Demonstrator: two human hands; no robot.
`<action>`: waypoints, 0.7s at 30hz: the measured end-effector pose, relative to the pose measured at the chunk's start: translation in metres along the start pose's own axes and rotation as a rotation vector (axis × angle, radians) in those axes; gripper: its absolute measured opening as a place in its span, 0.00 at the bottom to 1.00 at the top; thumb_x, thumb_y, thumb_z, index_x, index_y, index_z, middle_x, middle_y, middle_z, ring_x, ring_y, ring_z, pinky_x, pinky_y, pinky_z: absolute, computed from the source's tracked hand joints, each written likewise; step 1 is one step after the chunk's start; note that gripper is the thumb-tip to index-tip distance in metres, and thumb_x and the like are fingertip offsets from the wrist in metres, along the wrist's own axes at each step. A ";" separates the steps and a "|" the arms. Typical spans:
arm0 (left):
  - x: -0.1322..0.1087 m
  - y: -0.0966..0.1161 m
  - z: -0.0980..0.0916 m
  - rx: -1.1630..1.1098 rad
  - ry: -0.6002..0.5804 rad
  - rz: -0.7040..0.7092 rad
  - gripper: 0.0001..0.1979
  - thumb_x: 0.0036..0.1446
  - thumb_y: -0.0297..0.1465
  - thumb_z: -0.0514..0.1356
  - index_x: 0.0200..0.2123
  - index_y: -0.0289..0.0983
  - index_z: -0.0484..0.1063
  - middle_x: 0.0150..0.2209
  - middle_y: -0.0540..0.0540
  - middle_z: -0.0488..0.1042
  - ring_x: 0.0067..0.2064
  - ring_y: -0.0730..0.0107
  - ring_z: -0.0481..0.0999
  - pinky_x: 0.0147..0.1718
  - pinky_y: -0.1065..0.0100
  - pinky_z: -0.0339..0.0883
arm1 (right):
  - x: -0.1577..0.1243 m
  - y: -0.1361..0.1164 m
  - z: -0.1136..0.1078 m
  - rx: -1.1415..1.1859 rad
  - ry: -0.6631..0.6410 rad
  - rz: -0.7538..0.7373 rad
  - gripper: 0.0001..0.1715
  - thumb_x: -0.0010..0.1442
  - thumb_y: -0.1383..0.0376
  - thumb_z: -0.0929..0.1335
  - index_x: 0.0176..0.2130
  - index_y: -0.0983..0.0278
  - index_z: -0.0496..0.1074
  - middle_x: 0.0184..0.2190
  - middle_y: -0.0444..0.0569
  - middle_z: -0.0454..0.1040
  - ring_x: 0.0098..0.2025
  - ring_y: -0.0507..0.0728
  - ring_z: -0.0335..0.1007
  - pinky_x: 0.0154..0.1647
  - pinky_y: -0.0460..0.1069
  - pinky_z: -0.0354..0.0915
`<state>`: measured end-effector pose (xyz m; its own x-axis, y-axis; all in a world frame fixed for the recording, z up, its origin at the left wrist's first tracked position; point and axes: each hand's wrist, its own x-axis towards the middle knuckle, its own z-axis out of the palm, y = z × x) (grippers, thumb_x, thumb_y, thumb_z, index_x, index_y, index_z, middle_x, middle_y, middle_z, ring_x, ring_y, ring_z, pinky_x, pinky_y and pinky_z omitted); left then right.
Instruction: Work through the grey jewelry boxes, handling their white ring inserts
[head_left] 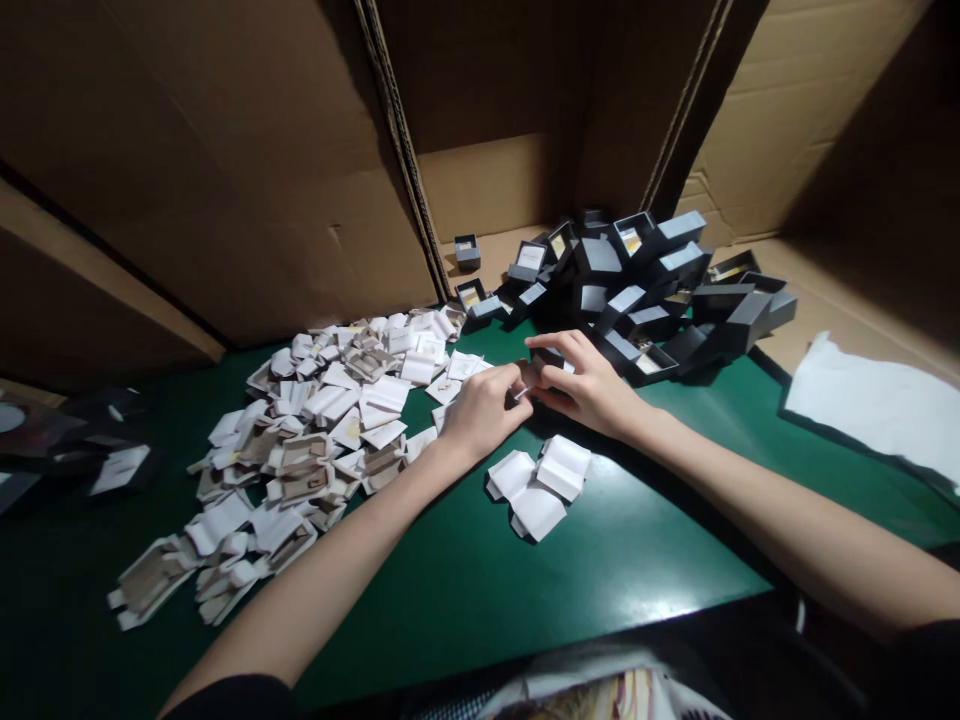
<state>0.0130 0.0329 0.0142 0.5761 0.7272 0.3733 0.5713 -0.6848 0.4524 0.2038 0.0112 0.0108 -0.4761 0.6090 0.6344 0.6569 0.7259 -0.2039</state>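
My left hand [484,410] is curled at the middle of the green table [465,580], its fingertips pinching a small white piece that touches the right hand. My right hand [585,385] is closed round a small dark box [550,357] at the near edge of the pile of dark boxes [645,290]. Just below both hands lie three white folded inserts [538,485]. A wide heap of white folded inserts [322,440] spreads to the left of my left hand.
Brown cardboard walls [247,170] stand behind the table. A white sheet [877,400] lies at the right on cardboard. Dark boxes and a white card [112,465] sit at the far left edge. A patterned cloth shows at the bottom.
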 end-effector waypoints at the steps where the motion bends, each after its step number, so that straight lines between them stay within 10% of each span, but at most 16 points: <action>1: 0.000 0.000 0.001 -0.004 0.012 0.003 0.03 0.51 0.24 0.56 0.27 0.37 0.64 0.28 0.50 0.71 0.31 0.69 0.71 0.31 0.70 0.62 | 0.000 0.000 0.000 -0.002 0.000 -0.004 0.03 0.59 0.69 0.67 0.32 0.62 0.69 0.54 0.57 0.64 0.52 0.65 0.61 0.46 0.63 0.67; 21: -0.004 -0.003 0.003 0.130 0.019 0.214 0.10 0.62 0.30 0.54 0.39 0.34 0.75 0.50 0.38 0.70 0.51 0.58 0.72 0.50 0.58 0.69 | 0.000 0.017 -0.003 -0.033 0.038 -0.050 0.03 0.58 0.69 0.66 0.31 0.63 0.69 0.57 0.56 0.64 0.57 0.65 0.61 0.49 0.62 0.67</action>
<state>0.0110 0.0323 0.0085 0.6817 0.5645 0.4655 0.5081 -0.8230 0.2540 0.2167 0.0223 0.0098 -0.4870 0.5589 0.6712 0.6516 0.7442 -0.1470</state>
